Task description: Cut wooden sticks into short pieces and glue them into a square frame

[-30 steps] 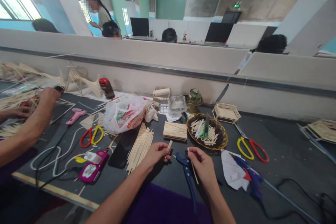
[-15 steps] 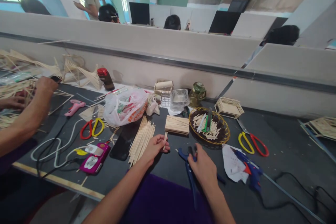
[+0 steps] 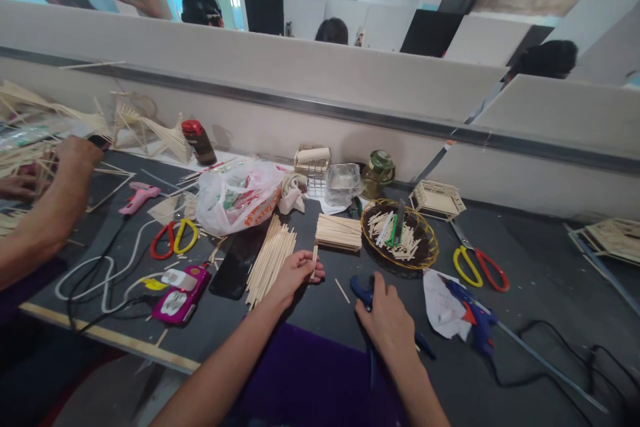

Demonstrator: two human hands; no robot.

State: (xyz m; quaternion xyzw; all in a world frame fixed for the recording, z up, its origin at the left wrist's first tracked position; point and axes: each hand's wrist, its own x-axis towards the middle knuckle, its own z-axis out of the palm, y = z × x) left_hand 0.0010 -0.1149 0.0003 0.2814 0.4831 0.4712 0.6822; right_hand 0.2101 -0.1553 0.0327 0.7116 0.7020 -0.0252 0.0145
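Near the middle of the table my left hand [image 3: 299, 273] is closed, pinching a short thin wooden stick [image 3: 315, 261] upright between thumb and fingers. To the right, my right hand [image 3: 387, 317] is curled over a pair of blue-handled pliers [image 3: 361, 289], gripping them near the pivot. Their handles spread out beneath the palm, and the jaws are partly hidden. A loose short stick [image 3: 343, 291] lies on the table between my hands. Beside my left hand are a bundle of long sticks [image 3: 271, 260] and a neat stack of shorter sticks [image 3: 339, 231].
A yellow-rimmed basket [image 3: 434, 255] holds short stick pieces. Scissors [image 3: 467, 257] and a blue glue gun [image 3: 475, 320] with a trailing cord lie right. Leftward are a phone [image 3: 235, 270], a pink power strip [image 3: 183, 297], a plastic bag [image 3: 240, 197] and a co-worker's arm [image 3: 55, 207].
My right hand has turned the pliers and shifted them slightly, baring the loose stick on the table. The left hand still holds its stick. The camera view has tilted a little.
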